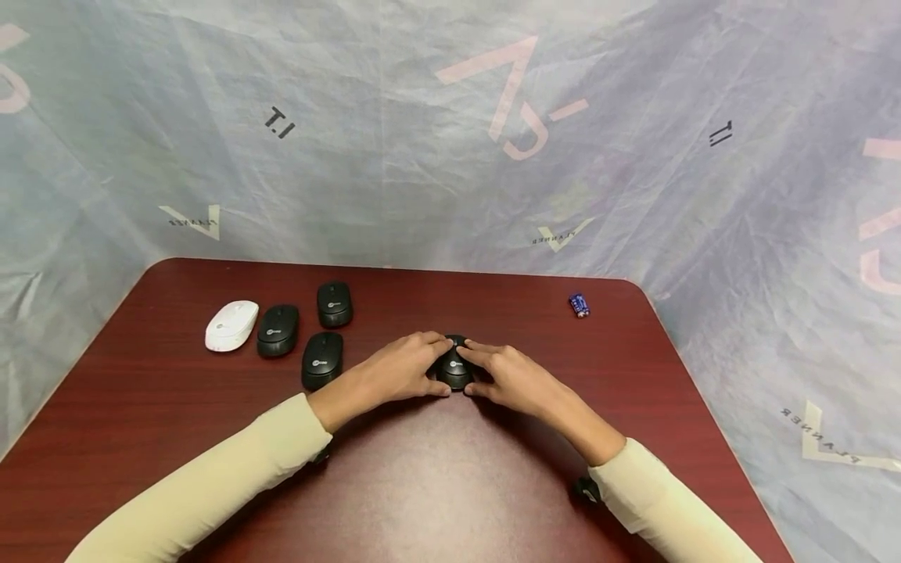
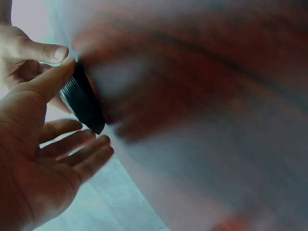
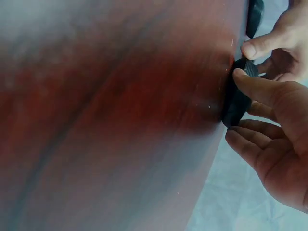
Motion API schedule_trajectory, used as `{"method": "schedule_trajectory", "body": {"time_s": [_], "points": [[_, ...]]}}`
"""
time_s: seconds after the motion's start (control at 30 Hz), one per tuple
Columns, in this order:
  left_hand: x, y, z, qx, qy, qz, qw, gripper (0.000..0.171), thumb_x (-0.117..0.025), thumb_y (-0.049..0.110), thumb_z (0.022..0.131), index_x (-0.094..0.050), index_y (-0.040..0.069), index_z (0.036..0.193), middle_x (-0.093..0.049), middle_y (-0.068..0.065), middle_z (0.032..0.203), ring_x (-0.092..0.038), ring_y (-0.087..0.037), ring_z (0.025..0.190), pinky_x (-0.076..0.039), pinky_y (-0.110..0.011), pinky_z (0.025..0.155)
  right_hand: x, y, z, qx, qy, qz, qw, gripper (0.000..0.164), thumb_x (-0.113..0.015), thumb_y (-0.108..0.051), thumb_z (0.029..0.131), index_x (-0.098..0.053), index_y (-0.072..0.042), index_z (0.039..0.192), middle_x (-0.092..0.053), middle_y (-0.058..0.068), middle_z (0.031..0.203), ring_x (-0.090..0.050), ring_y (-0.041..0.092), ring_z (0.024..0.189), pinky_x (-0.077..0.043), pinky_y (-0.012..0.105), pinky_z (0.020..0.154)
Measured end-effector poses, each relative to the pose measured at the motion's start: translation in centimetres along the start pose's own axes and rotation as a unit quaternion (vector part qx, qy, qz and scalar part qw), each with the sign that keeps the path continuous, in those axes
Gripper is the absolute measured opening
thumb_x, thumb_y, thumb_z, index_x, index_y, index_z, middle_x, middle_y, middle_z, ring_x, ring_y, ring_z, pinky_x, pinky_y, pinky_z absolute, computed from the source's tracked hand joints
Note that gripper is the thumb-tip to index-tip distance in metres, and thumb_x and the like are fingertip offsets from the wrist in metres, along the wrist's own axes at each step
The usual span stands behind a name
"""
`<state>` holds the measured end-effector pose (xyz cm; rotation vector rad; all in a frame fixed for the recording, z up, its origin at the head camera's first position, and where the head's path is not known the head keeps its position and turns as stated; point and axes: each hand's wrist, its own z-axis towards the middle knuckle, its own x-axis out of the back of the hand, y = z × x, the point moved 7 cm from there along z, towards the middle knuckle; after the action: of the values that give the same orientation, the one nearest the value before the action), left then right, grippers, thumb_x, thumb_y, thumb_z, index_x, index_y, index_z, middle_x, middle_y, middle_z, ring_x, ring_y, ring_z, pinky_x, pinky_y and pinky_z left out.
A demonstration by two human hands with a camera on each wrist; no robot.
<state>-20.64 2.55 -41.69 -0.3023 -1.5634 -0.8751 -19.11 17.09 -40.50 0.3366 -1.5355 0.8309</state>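
Observation:
A black computer mouse (image 1: 456, 377) with a small pale logo sits on the table between both hands. My left hand (image 1: 403, 366) holds its left side, thumb at the near end and fingers at the far end. From the right, my right hand (image 1: 512, 378) grips the same mouse in a mirrored way. In the left wrist view the ribbed side of the mouse (image 2: 83, 98) shows between thumb and fingertips. The right wrist view has the mouse (image 3: 237, 98) on the tabletop, with the right thumb and fingers at its ends.
Left of the hands stand a white mouse (image 1: 231, 326) and three more black mice, one (image 1: 322, 361) close to the left forearm. A small blue packet (image 1: 579, 305) lies at the back right of the red-brown table (image 1: 394, 301). Printed sheeting (image 1: 352, 180) hangs behind the table.

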Motion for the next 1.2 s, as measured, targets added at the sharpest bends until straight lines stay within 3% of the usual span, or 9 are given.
{"method": "schedule_trajectory", "body": {"time_s": [0.3,0.43,0.6,0.73,0.93,1.0,1.07,1.13,1.2], "points": [[-0.3,-0.9,-0.3,0.006,-0.038,-0.029,0.9989,0.074,-0.074,0.046,0.096,-0.049,0.007,0.154,-0.052,-0.016,0.156,-0.051,-0.031,0.144,-0.047,-0.047,0.121,0.0,-0.1,0.4,0.006,0.016,-0.037,0.999,0.056,-0.078,-0.03,0.095,-0.061,-0.007,0.144,-0.066,0.016,0.142,-0.07,0.029,0.122,-0.064,0.046,0.098],[-0.1,-1.5,-0.7,0.003,-0.036,-0.062,0.9974,0.07,-0.066,0.046,0.101,-0.046,0.007,0.156,-0.05,-0.014,0.159,-0.047,-0.03,0.147,-0.044,-0.048,0.124,0.3,-0.3,0.3,0.017,0.038,-0.047,0.998,0.052,-0.073,-0.031,0.099,-0.062,-0.009,0.144,-0.067,0.014,0.141,-0.073,0.028,0.118,-0.065,0.046,0.093],[0.5,-2.2,-0.9,-0.003,-0.006,-0.124,0.9923,0.061,-0.055,0.044,0.108,-0.047,0.008,0.156,-0.074,-0.007,0.123,-0.069,-0.016,0.11,-0.054,-0.041,0.111,1.0,-0.4,0.5,0.021,0.076,-0.018,0.997,0.044,-0.062,-0.028,0.106,-0.061,-0.007,0.144,-0.071,0.012,0.135,-0.074,0.024,0.114,-0.065,0.043,0.093],[1.1,-2.5,-0.8,-0.005,0.026,-0.177,0.9839,0.048,-0.046,0.042,0.111,-0.051,0.018,0.152,-0.075,0.0,0.114,-0.07,-0.012,0.082,-0.059,-0.035,0.094,1.4,-0.1,0.9,0.001,0.09,0.022,0.996,0.039,-0.054,-0.029,0.11,-0.062,-0.008,0.142,-0.076,0.007,0.122,-0.075,0.015,0.102,-0.065,0.038,0.09],[1.9,-2.8,-0.5,0.003,0.091,-0.19,0.9776,0.033,-0.042,0.039,0.113,-0.06,0.027,0.138,-0.074,0.005,0.123,-0.07,-0.011,0.11,-0.059,-0.037,0.101,1.7,0.2,1.6,-0.049,0.088,0.094,0.991,0.036,-0.047,-0.034,0.112,-0.068,-0.013,0.131,-0.074,0.003,0.09,-0.062,0.009,0.074,-0.056,0.026,0.07],[2.0,-2.9,-0.4,0.018,0.101,-0.197,0.9752,0.032,-0.041,0.04,0.113,-0.062,0.026,0.133,-0.075,0.003,0.119,-0.069,-0.011,0.11,-0.06,-0.037,0.1,1.6,0.4,1.9,-0.074,0.084,0.14,0.984,0.035,-0.046,-0.036,0.112,-0.071,-0.013,0.123,-0.075,0.004,0.089,-0.068,0.01,0.075,-0.059,0.026,0.068],[1.8,-3.0,-0.4,0.038,0.099,-0.225,0.9685,0.033,-0.04,0.041,0.113,-0.064,0.025,0.129,-0.076,0.0,0.114,-0.073,-0.013,0.101,-0.064,-0.037,0.091,1.3,0.5,2.1,-0.102,0.073,0.216,0.968,0.035,-0.047,-0.036,0.112,-0.072,-0.011,0.116,-0.077,0.006,0.092,-0.074,0.014,0.079,-0.065,0.029,0.07],[1.5,-3.1,-0.5,0.06,0.092,-0.27,0.9567,0.034,-0.039,0.042,0.113,-0.064,0.024,0.125,-0.076,-0.003,0.108,-0.075,-0.014,0.089,-0.067,-0.036,0.079,0.9,0.5,2.3,-0.128,0.06,0.301,0.943,0.036,-0.047,-0.034,0.112,-0.071,-0.007,0.112,-0.078,0.01,0.095,-0.078,0.023,0.082,-0.069,0.038,0.073],[1.1,-3.2,-0.6,0.082,0.082,-0.325,0.9387,0.035,-0.038,0.044,0.113,-0.064,0.023,0.122,-0.075,-0.006,0.101,-0.076,-0.018,0.073,-0.068,-0.037,0.065,0.4,0.5,2.4,-0.153,0.049,0.376,0.913,0.037,-0.047,-0.032,0.113,-0.069,-0.002,0.113,-0.077,0.016,0.099,-0.079,0.029,0.084,-0.069,0.045,0.074]]}}
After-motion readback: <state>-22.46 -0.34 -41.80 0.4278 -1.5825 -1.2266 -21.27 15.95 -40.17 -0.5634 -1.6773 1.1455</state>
